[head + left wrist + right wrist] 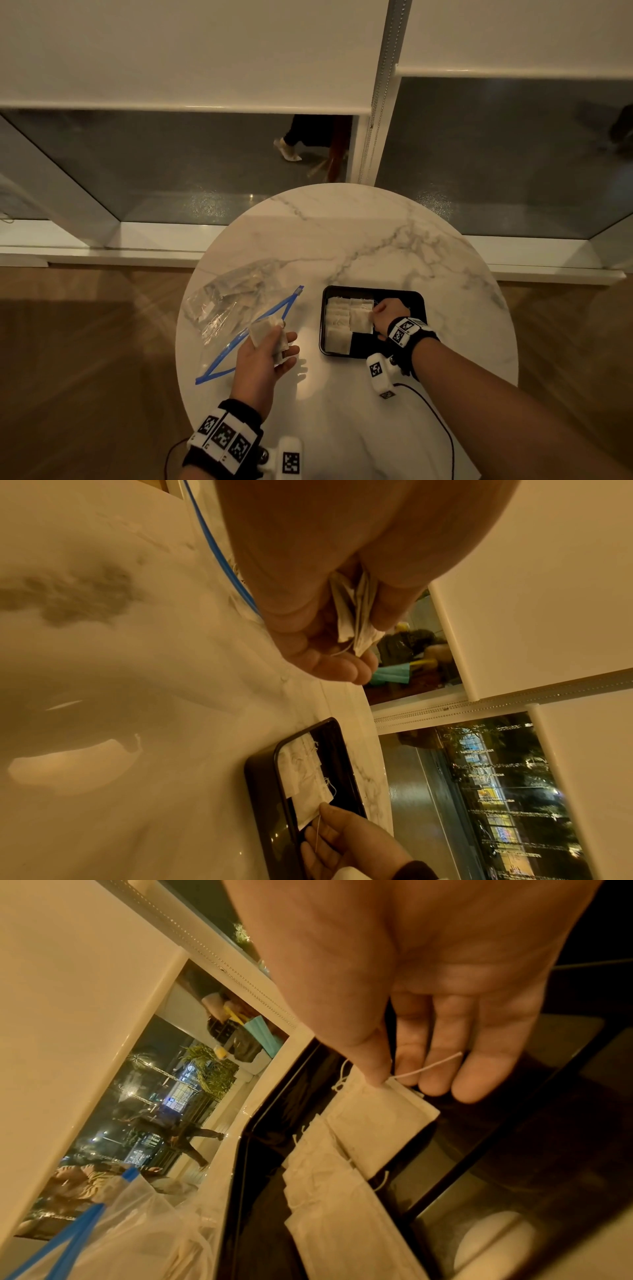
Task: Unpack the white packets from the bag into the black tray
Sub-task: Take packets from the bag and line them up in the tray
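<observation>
On the round marble table [359, 240] stands the black tray [368, 344], with several white packets [342, 318] laid flat in its left half. My right hand [375, 310] is inside the tray and pinches the corner of one packet [380, 1118] between thumb and fingers [377, 1074], the packet lying on the others. My left hand [284, 337] hovers left of the tray, palm up, gripping a small stack of white packets [356, 615]. The clear zip bag [226, 305] with a blue zip lies open behind that hand; more packets show through it.
The table's rim curves close round the bag on the left and the tray on the right. A thin black cable [442, 428] runs over the near tabletop from my right wrist. Beyond the table are glass panels [191, 164], white blinds and wooden floor [85, 342].
</observation>
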Motion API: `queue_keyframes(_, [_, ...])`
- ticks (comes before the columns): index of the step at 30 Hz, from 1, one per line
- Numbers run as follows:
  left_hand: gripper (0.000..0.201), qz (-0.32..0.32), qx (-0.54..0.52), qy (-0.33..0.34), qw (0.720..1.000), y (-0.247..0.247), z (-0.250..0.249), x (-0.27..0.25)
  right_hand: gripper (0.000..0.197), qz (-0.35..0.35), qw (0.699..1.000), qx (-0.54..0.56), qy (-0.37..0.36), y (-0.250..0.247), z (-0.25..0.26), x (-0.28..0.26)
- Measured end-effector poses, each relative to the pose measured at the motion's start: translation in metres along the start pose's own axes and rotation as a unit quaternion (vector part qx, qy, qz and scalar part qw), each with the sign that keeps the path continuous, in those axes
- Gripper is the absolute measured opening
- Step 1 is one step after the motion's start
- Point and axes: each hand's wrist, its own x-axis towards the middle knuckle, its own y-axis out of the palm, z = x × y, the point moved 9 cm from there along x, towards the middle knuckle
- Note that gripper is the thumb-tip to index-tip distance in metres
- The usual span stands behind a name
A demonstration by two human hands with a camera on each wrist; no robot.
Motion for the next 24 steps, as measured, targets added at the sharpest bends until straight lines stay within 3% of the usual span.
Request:
queue_keyframes(9, [0.025,-0.003,-0.006,-0.006,1.0,0.0,0.004,0.0,0.01,0.002,0.999,0.039,0.004,-0.016,0.007,-0.027])
queue_keyframes(14, [0.027,0.002,-0.016,-0.018,1.0,0.004,0.012,-0.001,0.016,0.074,0.997,-0.003,-0.012,0.018,0.01,-0.052])
queue_keyframes(24, [0.025,0.012,-0.02,-0.001,1.0,0.009,0.001,-0.005,0.018,0.069,0.994,-0.045,-0.069,0.042,0.025,-0.061])
